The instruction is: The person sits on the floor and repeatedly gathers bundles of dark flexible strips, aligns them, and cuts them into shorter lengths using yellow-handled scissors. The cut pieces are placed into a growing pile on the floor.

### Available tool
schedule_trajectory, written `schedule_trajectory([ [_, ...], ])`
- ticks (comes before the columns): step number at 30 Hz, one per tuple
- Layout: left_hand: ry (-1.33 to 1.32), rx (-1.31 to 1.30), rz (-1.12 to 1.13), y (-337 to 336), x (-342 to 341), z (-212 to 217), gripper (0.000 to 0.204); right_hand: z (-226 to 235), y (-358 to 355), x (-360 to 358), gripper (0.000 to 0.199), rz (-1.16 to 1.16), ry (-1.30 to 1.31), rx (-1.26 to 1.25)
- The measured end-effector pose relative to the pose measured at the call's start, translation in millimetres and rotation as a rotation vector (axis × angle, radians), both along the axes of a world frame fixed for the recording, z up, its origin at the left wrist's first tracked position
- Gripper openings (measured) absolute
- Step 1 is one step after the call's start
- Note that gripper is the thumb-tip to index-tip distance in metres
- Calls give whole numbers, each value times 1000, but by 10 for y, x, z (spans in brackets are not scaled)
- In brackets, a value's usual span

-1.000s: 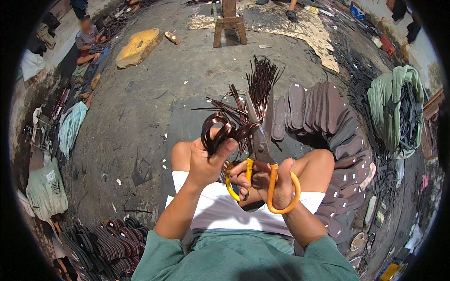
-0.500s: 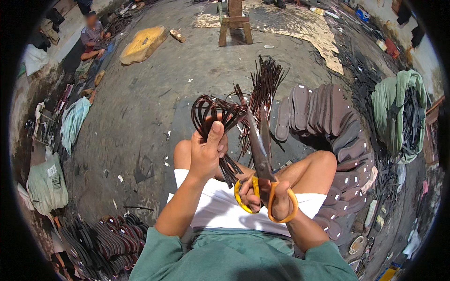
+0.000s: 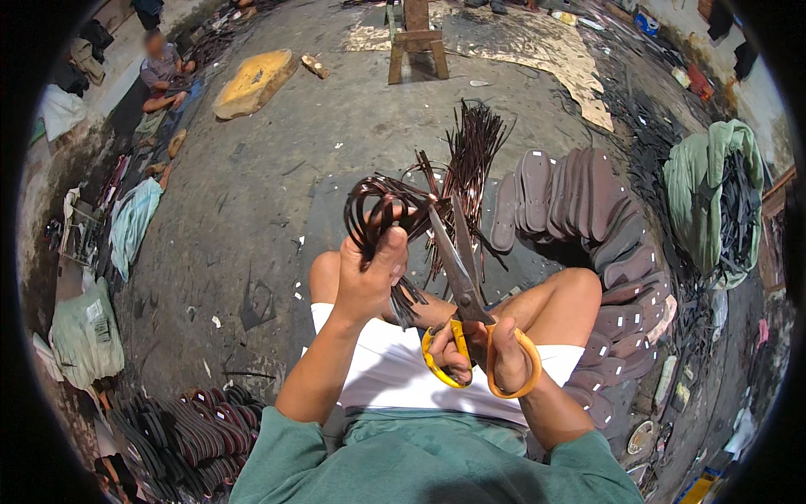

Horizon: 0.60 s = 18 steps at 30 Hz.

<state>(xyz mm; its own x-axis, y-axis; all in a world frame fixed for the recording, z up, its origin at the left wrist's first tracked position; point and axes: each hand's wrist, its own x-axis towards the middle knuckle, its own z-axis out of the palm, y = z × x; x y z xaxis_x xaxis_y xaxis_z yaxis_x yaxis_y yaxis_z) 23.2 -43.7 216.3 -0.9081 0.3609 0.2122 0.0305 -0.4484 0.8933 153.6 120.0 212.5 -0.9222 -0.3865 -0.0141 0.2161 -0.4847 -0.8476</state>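
Evidently light and floppy, the looped rubber sandal straps (image 3: 382, 210) bunch in the left hand (image 3: 369, 281), fingers clenched; right hand (image 3: 495, 357) fingers grip yellow-handled scissors (image 3: 462, 277).

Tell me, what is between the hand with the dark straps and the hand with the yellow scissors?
In the head view, only the scissors' blades and a few strap ends lie between the left hand and right hand, above the person's knees.

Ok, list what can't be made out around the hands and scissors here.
- Head view: where the scissors tips meet the straps, lost among dark strands.
- Left hand covers the part of the straps it grips.
- Right hand fingers fill the yellow handle loops.
- Sack contents: too dark and bent by the rim.
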Motion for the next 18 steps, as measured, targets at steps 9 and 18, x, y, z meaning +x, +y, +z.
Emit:
schedule_trajectory([
  [9,233,-326,-129,-45,69,107,31,92,38,-61,108,43,-185,-222],
  [18,99,-265,-96,-3,35,14,29,-81,-26,-31,87,-8,-146,-182],
])
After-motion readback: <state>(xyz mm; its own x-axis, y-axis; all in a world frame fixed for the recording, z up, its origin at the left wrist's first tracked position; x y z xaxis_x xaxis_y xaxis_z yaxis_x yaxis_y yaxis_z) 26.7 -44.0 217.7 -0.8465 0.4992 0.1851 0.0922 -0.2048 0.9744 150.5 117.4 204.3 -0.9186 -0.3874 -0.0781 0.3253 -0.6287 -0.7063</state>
